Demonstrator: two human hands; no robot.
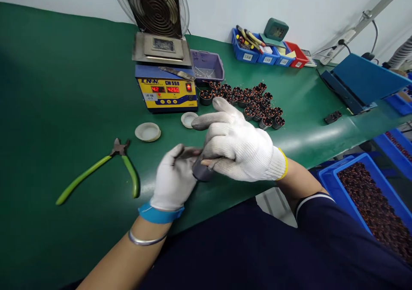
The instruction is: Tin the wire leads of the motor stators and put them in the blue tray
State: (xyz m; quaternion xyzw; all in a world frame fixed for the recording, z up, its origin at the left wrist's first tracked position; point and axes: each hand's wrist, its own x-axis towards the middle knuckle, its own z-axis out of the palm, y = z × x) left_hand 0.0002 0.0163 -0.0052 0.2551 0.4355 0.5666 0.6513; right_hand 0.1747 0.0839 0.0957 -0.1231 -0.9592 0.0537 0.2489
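Note:
Both of my hands wear white gloves with greyed fingers and are close together over the bench. My left hand (177, 176) is closed around the side of a dark grey cylindrical part (203, 175), which is tilted. My right hand (236, 146) is just above it, thumb and bent fingers pinched at the part's upper end, with the upper fingers stretched out. Whatever is in that pinch is too small to make out, and the part's top is hidden. Behind my right hand stand several motor stators (254, 103) with copper windings.
A solder pot (167, 90) with a lit display stands behind, with a fan (157, 7) over it. Green-handled cutters (118, 147) lie left, near two white lids (147, 132). Blue bins (247, 55), a purple tray (207, 62) and a crate of copper parts (370, 191) surround the bench.

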